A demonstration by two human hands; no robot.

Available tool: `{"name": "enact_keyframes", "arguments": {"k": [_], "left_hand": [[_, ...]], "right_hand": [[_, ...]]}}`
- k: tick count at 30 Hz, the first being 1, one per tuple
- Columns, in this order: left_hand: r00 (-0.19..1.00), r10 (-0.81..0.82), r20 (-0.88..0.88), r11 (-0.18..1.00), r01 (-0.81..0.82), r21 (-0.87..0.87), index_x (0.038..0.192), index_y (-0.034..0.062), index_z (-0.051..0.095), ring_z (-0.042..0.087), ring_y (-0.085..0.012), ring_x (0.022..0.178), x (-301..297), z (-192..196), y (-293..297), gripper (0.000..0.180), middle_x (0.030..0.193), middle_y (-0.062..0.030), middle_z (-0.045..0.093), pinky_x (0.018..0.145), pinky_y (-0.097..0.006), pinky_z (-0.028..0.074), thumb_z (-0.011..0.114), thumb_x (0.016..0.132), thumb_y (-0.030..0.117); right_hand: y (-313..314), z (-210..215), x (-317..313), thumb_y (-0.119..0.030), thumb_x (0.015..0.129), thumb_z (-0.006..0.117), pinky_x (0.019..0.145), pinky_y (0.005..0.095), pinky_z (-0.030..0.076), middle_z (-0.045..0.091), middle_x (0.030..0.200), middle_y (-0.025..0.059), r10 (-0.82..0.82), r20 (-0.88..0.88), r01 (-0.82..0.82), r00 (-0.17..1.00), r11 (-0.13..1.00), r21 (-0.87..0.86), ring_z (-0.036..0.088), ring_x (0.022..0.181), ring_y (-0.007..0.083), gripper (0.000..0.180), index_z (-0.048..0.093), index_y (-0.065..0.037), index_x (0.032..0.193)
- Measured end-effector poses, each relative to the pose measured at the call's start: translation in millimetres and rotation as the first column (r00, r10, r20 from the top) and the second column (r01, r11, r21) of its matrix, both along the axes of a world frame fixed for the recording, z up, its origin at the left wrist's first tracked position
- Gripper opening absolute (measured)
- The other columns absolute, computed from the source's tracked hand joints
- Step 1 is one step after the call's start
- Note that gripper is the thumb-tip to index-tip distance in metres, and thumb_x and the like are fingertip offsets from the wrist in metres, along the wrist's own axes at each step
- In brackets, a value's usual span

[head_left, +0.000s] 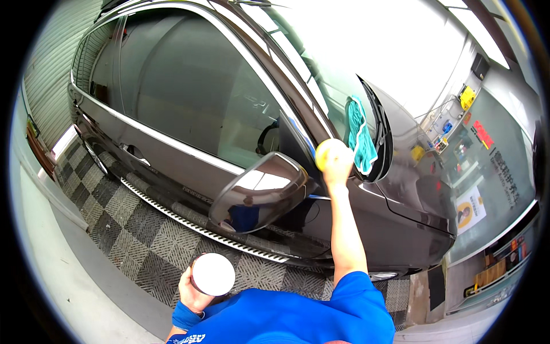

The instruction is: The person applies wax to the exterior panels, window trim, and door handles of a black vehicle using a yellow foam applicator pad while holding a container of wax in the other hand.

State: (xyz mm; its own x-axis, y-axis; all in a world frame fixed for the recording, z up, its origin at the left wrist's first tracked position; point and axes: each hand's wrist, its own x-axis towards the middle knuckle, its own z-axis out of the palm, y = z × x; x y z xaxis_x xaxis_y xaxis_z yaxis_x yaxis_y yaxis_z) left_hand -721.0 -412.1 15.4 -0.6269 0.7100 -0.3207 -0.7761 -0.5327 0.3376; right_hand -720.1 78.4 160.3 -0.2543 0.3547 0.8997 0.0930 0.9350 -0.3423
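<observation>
My right hand (340, 167) is closed around a round yellow sponge pad (324, 153). It presses the pad to the brown car (366, 223) at the base of the windshield pillar, just above the side mirror (263, 198). Right beside that hand, a teal cloth (359, 135) lies bunched along the lower corner of the windshield. Down at my left side, my left hand (192, 294) grips a round tub (213, 274) with a white top face; whether that is a lid or its contents I cannot tell.
The mirror juts out between my body and the door. A ribbed side step (195, 219) runs low along the car, above a chequered grate floor (132, 235). To the right stand a glass panel (498, 155) and shelves with tools (504, 261). A pale wall edge (86, 269) curves at left.
</observation>
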Motion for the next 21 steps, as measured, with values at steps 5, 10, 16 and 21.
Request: {"name": "enact_keyframes", "arguments": {"k": [5, 10, 16, 21], "left_hand": [[0.999, 0.014, 0.044, 1.000, -0.015, 0.028, 0.139, 0.0112, 0.055, 0.053, -0.0344, 0.131, -31.9, -10.7, -5.3, 0.055, 0.142, -0.0099, 0.058, 0.110, -0.057, 0.039, 0.051, 0.096, 0.045], [0.999, 0.029, 0.042, 1.000, -0.030, 0.009, 0.140, 0.0124, 0.055, 0.052, -0.0353, 0.132, -54.8, -15.7, -25.0, 0.057, 0.142, -0.0119, 0.057, 0.110, -0.058, 0.040, 0.047, 0.097, 0.049], [0.993, 0.041, 0.114, 0.998, -0.045, 0.035, 0.143, 0.0085, 0.050, 0.052, -0.0370, 0.132, -91.8, -12.5, -26.0, 0.062, 0.146, -0.0151, 0.053, 0.110, -0.058, 0.039, 0.043, 0.097, 0.050], [0.988, 0.085, 0.127, 0.995, -0.091, 0.041, 0.142, 0.0086, 0.051, 0.052, -0.0368, 0.131, -105.5, -19.8, -42.0, 0.062, 0.144, -0.0145, 0.055, 0.109, -0.058, 0.040, 0.045, 0.097, 0.050]], "right_hand": [[15.4, 42.6, -46.9, -0.023, 0.094, 0.053, 0.070, 0.0487, 0.050, 0.067, 0.082, 0.0184, -0.318, 0.082, 0.309, 0.945, 0.945, 0.103, 0.064, 0.076, 0.0389, 0.028, 0.066, -0.001, 0.083], [12.1, 1.9, -25.1, -0.019, 0.089, 0.064, 0.081, 0.0415, 0.055, 0.073, 0.094, 0.0136, -0.260, 0.182, 0.210, 0.948, 0.945, 0.252, 0.069, 0.087, 0.0335, 0.015, 0.068, -0.005, 0.086], [20.2, 62.2, -83.3, -0.030, 0.095, 0.057, 0.068, 0.0450, 0.053, 0.069, 0.080, 0.0152, -0.464, 0.140, 0.442, 0.875, 0.882, 0.164, 0.068, 0.073, 0.0340, 0.028, 0.069, -0.007, 0.084], [28.1, 42.7, -59.3, -0.028, 0.095, 0.060, 0.073, 0.0422, 0.055, 0.072, 0.088, 0.0116, -0.320, 0.118, 0.300, 0.940, 0.940, 0.165, 0.070, 0.081, 0.0326, 0.022, 0.072, -0.010, 0.094]]}}
